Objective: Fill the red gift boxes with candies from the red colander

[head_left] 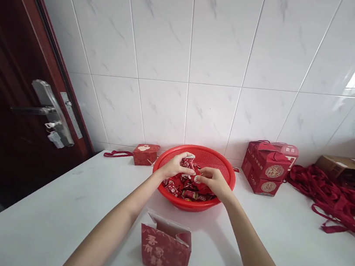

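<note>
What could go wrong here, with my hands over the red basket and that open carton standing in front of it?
The open carton stands between your forearms, so either one might knock it over if drawn back carelessly. The red packet in your left hand could slip into the red basket and get lost among the similar wrapped pieces. Your right hand, close beside it, might also nudge it loose.

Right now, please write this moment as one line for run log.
left hand: holding red packet; right hand: close beside it, over red basket; red bag: upright, open-topped, in front of basket
</note>
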### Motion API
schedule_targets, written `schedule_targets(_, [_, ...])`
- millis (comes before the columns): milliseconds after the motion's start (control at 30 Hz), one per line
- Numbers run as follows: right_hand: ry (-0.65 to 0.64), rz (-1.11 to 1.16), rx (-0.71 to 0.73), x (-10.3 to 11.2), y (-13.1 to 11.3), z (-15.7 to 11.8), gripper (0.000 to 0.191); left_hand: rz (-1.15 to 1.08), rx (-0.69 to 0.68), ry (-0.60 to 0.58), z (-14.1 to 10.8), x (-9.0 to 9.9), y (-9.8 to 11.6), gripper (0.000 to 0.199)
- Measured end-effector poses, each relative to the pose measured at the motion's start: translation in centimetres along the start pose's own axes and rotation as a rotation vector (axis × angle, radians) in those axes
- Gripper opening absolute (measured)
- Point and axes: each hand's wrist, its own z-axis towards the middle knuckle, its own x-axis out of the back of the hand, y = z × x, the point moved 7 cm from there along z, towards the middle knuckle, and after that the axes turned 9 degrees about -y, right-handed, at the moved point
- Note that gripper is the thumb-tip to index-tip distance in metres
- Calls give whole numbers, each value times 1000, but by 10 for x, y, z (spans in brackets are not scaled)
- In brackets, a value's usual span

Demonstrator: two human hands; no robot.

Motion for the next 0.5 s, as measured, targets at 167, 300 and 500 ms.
schedule_targets(167, [224,95,49,17,-8,-5,12,56,17,104,1,7,0,49])
schedule_targets(300, [267,131,42,18,-10,-7,16,168,43,157,3,11,-4,43])
schedule_targets(500, [270,164,12,16,-8,-7,19,418,123,247,2,20,-13,60])
